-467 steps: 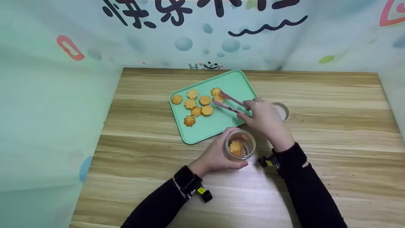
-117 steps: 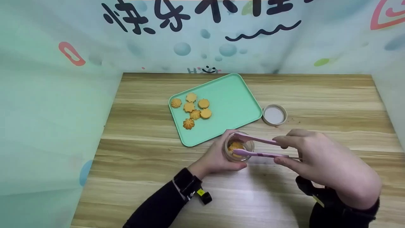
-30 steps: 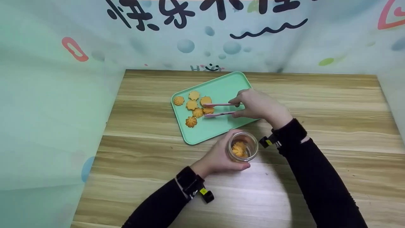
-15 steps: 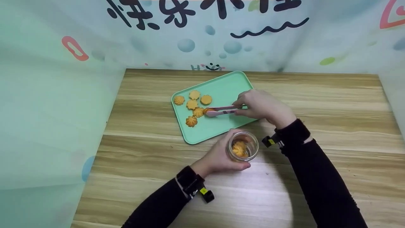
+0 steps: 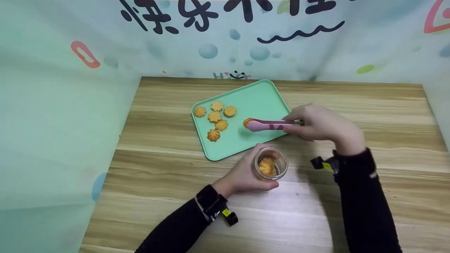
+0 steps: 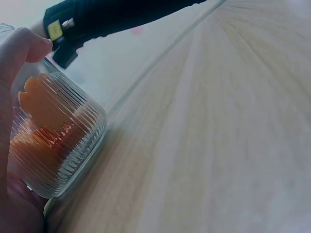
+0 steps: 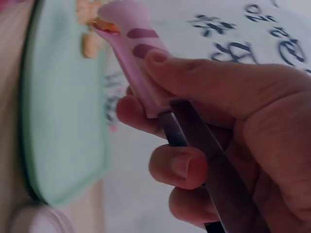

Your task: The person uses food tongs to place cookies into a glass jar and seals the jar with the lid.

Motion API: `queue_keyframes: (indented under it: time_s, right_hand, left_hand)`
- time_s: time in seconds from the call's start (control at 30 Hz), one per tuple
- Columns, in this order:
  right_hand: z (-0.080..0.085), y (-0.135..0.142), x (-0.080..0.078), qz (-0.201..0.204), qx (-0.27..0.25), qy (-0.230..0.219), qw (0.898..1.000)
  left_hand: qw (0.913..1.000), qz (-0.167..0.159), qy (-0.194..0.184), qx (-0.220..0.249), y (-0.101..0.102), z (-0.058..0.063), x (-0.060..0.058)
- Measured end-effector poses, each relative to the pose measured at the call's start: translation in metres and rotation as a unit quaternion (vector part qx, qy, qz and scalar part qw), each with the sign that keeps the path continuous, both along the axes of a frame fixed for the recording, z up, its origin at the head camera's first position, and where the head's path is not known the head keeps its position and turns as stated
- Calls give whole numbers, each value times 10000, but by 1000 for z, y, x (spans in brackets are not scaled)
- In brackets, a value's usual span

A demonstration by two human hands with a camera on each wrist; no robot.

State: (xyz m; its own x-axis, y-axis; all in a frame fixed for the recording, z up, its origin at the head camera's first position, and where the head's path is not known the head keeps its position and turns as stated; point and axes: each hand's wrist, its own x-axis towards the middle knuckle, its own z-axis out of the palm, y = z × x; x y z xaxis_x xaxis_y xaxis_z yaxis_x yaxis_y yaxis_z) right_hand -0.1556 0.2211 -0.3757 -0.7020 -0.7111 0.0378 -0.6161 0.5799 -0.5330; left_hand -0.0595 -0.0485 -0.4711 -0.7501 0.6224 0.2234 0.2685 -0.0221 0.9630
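While the left hand (image 5: 244, 175) grips a jar (image 6: 80, 159) of cookies (image 5: 267, 166), the right hand (image 5: 321, 123) squeezes tongs (image 5: 268, 125).

Across the backdrop (image 5: 299, 56) I read black characters (image 5: 198, 14) beginning 快乐, cropped at the top; below, small grey letters (image 5: 215, 75) start with H. Yellow labels (image 5: 226, 212) on my wrist cameras (image 5: 231, 219) are illegible.

It's a little staged booth, a filming corner by all appearances! Straight behind the wood-grain worktop (image 5: 158, 168) rises a printed backdrop (image 5: 299, 56), splashed with bold black characters (image 5: 198, 14). Pale green sheeting (image 5: 52, 123) closes in the left, a light cloth panel (image 5: 436, 95) hems the right, and there, strapped on, a left wrist camera (image 5: 231, 218) and a right wrist camera (image 5: 317, 162)!
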Motion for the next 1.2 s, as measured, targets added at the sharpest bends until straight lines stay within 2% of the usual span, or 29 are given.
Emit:
queue_keyframes:
  time_s: [0.23, 0.33, 0.53, 0.83, 1.0, 1.2]
  right_hand:
    - [30, 36, 40, -276, -375, 523, 9975]
    - [41, 44, 55, -417, -367, 712, 9959]
    - [56, 48, 83, -582, -223, 1000, 9930]
    - [66, 41, 118, -696, -98, 1144, 9909]
    - [67, 37, 129, -655, -53, 1183, 9908]
    - [66, 33, 134, -566, 32, 1119, 9921]
  left_hand:
    - [9997, 25, -122, 200, 2, -30, -6]
    - [9998, 44, -44, 187, 3, -36, -8]
    - [9998, 67, 30, 163, 4, -38, -9]
    - [9998, 12, -57, 180, 6, -39, -9]
    - [9997, -2, -16, 237, 6, -40, -8]
    - [9994, -43, -54, 335, 6, -40, -9]
